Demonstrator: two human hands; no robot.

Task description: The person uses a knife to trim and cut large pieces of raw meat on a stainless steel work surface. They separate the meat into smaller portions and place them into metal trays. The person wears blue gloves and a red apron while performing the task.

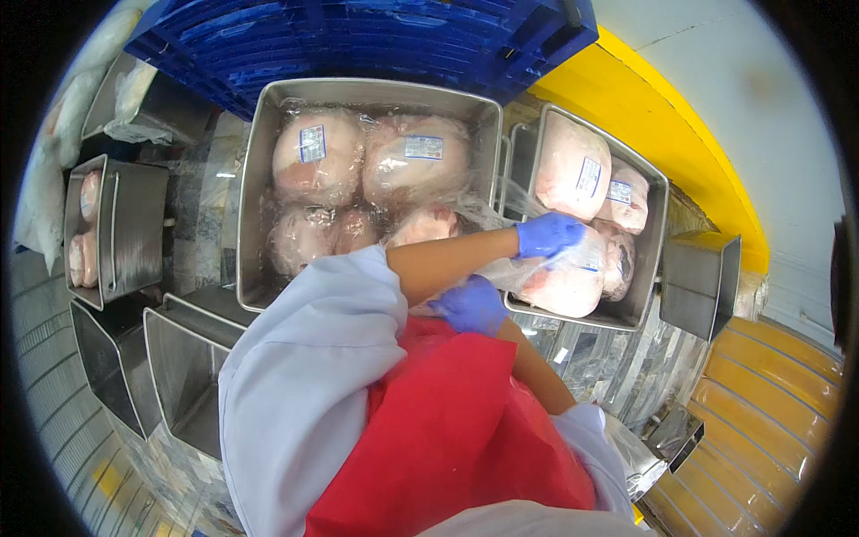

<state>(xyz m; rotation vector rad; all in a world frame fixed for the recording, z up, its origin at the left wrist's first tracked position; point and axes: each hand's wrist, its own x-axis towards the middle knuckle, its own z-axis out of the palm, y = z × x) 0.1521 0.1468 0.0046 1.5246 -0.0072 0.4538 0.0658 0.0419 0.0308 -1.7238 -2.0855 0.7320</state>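
Note:
My forearms cross. My left hand (548, 234), in a blue glove, reaches to the right with its fingers closed on clear plastic film (488, 215), over a wrapped pale piece of meat (565, 285) in the right metal tub (646, 259). Nearer my body, my blue-gloved right hand (472, 306) is closed on thin plastic by the gap between the tubs; its fingertips are partly hidden. In the larger metal tub (249, 224), several big plastic-wrapped pieces of meat (416, 161) sit in what looks like liquid. Labelled pieces of meat (573, 166) fill the right tub.
A blue plastic pallet (358, 45) stands beyond the tubs, beside a yellow barrier (617, 98). More metal tubs (134, 233) lie at the left, one holding meat. An open metal tub (192, 358) is near my left sleeve. A metal container (698, 282) stands at the right.

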